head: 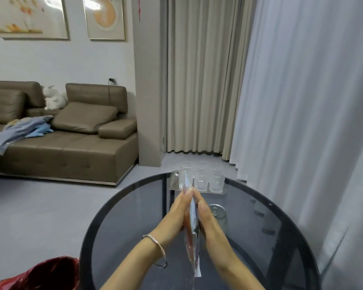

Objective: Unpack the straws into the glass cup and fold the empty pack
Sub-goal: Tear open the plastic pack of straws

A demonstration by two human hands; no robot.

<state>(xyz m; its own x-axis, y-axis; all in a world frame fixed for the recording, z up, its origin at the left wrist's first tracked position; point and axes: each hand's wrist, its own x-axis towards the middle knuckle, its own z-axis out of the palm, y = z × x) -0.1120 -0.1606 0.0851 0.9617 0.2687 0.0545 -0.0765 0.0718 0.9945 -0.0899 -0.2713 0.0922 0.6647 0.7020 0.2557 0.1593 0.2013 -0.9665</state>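
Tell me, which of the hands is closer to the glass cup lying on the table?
Right. The right hand is just beside the glass cup, overlapping its left edge in view. The left hand sits farther left, across the straw pack pressed between both.

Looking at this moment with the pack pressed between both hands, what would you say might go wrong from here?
1. The straw pack is squeezed flat between the left hand and right hand, above the glass table; it might slip and drop.
2. The glass cup stands just right of the right hand; a sideways move could knock it over.
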